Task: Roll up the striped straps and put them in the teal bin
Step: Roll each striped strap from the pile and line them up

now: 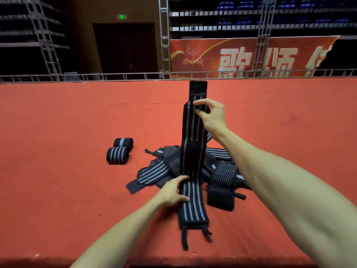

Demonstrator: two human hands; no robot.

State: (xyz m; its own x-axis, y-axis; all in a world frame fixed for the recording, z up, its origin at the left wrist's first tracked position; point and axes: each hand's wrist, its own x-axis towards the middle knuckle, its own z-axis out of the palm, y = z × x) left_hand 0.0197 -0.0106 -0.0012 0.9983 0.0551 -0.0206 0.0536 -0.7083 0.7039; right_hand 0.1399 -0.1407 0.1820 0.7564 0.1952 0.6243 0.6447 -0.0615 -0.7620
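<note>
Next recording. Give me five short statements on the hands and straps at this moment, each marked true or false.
1. Both hands hold one strap: the right hand pinches it high up, the left hand grips it lower down. True.
2. A pile of unrolled straps lies behind the held strap. True.
3. Three rolled straps lie left of the pile. False: two rolled straps lie there on the red surface.
4. The held strap is already rolled. False: it runs unrolled between the hands.
5. The teal bin stands beside the pile. False: no teal bin is in view.
</note>
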